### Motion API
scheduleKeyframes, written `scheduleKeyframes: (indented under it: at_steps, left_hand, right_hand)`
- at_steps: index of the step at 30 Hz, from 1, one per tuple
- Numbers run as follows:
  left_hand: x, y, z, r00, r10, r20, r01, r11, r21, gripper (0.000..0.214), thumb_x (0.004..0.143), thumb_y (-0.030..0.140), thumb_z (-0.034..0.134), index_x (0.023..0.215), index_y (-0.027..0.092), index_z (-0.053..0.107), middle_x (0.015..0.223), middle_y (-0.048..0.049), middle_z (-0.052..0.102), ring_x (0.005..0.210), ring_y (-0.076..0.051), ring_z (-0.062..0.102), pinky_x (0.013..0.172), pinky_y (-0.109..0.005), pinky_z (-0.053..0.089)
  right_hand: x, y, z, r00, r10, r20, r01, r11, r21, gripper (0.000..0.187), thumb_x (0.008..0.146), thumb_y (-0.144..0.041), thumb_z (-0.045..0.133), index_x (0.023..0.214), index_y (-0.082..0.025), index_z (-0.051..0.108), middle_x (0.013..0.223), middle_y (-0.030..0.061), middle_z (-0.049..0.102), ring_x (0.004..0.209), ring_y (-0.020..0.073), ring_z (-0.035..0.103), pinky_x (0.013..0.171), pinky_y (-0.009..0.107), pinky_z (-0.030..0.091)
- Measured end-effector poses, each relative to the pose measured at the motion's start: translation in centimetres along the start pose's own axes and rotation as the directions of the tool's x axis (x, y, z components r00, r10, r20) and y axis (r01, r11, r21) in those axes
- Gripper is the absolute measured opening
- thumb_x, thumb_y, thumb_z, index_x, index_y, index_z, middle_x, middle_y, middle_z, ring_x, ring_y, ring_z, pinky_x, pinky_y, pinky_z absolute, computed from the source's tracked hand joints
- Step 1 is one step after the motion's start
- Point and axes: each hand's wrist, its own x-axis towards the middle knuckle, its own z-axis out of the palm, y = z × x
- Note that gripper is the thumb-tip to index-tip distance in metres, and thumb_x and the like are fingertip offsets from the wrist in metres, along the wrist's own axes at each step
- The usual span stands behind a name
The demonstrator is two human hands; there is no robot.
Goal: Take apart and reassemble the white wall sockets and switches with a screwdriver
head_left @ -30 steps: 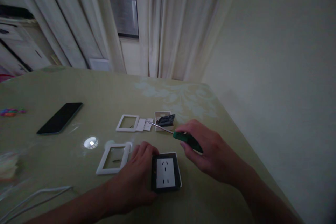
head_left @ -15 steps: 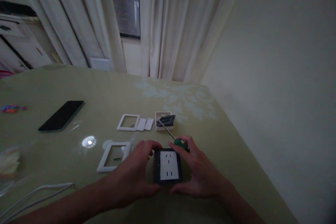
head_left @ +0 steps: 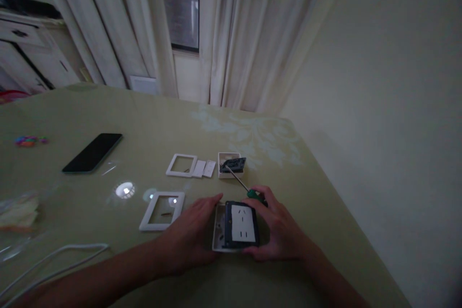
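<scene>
A power socket with a white face and black frame is tilted and shifted right over a white mounting box, whose inside shows at the left. My left hand is closed around the box's left side, thumb low and fingertips at the top corner. With my right hand I grip the socket's right edge. The same hand also keeps a green-handled screwdriver tucked in its fingers, shaft pointing up and left toward a second white box with a dark socket part leaning in it.
Two white frames lie to the left, with small screws visible inside them. White cover plates sit beside the farther frame. A phone, a white cable, a plastic bag and colourful beads are farther left.
The socket has shifted right and tilted relative to the box, exposing the box's inside. The right hand moved with it, still holding the screwdriver. The whole view shifted slightly.
</scene>
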Motion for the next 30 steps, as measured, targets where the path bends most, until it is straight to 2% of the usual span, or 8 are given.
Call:
scheduleKeyframes:
  at_steps: [3, 6, 12, 17, 23, 30]
  left_hand:
    - [0.2, 1.6, -0.5, 1.000, 0.014, -0.027, -0.015, 1.000, -0.023, 0.087, 0.071, 0.021, 0.085, 0.148, 0.026, 0.044, 0.143, -0.0133, 0.060, 0.133, -0.038, 0.058, 0.114, -0.058, 0.049]
    - [0.4, 3.5, -1.3, 0.999, 0.032, -0.043, -0.033, 0.999, -0.027, 0.077, 0.069, 0.019, 0.085, 0.138, 0.026, 0.050, 0.134, -0.0093, 0.062, 0.126, -0.033, 0.059, 0.108, -0.050, 0.053]
    - [0.5, 5.3, -1.5, 0.997, 0.046, -0.058, -0.048, 0.999, -0.019, 0.074, 0.067, 0.019, 0.087, 0.133, 0.024, 0.054, 0.128, -0.0079, 0.062, 0.120, -0.032, 0.058, 0.104, -0.048, 0.053]
    - [0.5, 6.4, -1.8, 0.998, 0.037, -0.048, -0.038, 0.999, -0.031, 0.074, 0.066, 0.018, 0.088, 0.131, 0.024, 0.055, 0.126, -0.0070, 0.063, 0.119, -0.031, 0.058, 0.103, -0.047, 0.053]
    - [0.5, 6.0, -1.6, 0.997, 0.047, -0.063, -0.049, 0.998, -0.026, 0.073, 0.066, 0.018, 0.087, 0.131, 0.025, 0.054, 0.126, -0.0065, 0.063, 0.118, -0.031, 0.058, 0.102, -0.047, 0.053]
    - [0.2, 5.1, -1.1, 0.996, 0.062, -0.066, -0.065, 0.997, -0.041, 0.077, 0.065, 0.018, 0.085, 0.134, 0.025, 0.051, 0.128, -0.0064, 0.062, 0.119, -0.031, 0.059, 0.102, -0.048, 0.054]
  right_hand:
    - [-0.1, 0.3, 0.1, 0.999, -0.037, -0.021, 0.037, 0.999, 0.009, 0.102, 0.064, -0.067, 0.092, 0.146, -0.016, 0.059, 0.148, 0.0237, 0.044, 0.131, 0.0434, 0.059, 0.102, 0.054, 0.059]
    - [-0.4, 0.4, 0.0, 0.994, -0.078, -0.072, 0.081, 0.996, 0.029, 0.101, 0.063, -0.066, 0.092, 0.146, -0.018, 0.058, 0.147, 0.0219, 0.044, 0.135, 0.0431, 0.056, 0.107, 0.053, 0.056]
    - [-0.8, 0.6, -0.5, 0.983, -0.123, -0.133, 0.141, 0.981, 0.135, 0.102, 0.064, -0.072, 0.090, 0.147, -0.022, 0.057, 0.145, 0.0182, 0.042, 0.135, 0.0409, 0.054, 0.111, 0.051, 0.052]
    - [-0.9, 0.6, -0.6, 0.977, -0.145, -0.154, 0.169, 0.972, 0.161, 0.099, 0.069, -0.076, 0.086, 0.148, -0.023, 0.057, 0.146, 0.0177, 0.040, 0.136, 0.0412, 0.053, 0.111, 0.051, 0.051]
    - [-1.1, 0.5, -0.8, 0.981, -0.133, -0.141, 0.152, 0.979, 0.138, 0.101, 0.069, -0.074, 0.088, 0.149, -0.024, 0.055, 0.147, 0.0179, 0.039, 0.135, 0.0407, 0.054, 0.110, 0.050, 0.053]
    - [-1.2, 0.6, -1.0, 0.985, -0.148, -0.084, 0.151, 0.988, 0.035, 0.104, 0.069, -0.075, 0.087, 0.153, -0.024, 0.052, 0.149, 0.0191, 0.039, 0.137, 0.0420, 0.054, 0.107, 0.050, 0.055]
